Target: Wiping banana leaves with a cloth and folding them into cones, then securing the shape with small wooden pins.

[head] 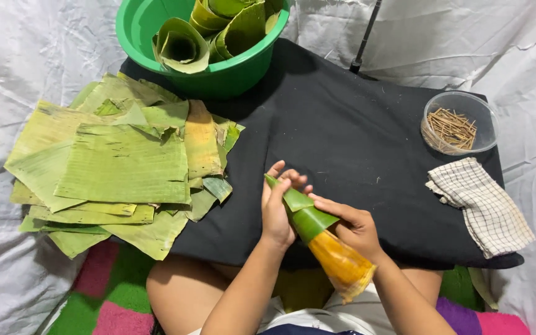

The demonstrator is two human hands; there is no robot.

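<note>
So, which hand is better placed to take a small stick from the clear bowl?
Probably the right hand: the clear bowl of sticks lies on its side, while the left hand grips the rolled leaf cone.

Green basin [156, 25] cut off by the top edge, far rim unseen. Rolled leaves [218, 25] inside also cropped above. Lower sheets of the banana leaf pile [119, 161] buried under upper ones. Left hand [277, 208] fingertips hidden behind the leaf cone [317, 232]; right hand [355, 226] palm concealed beneath it. Thin sticks in the clear bowl [459, 121] too small to count. Forearms cut by the bottom edge.
</note>
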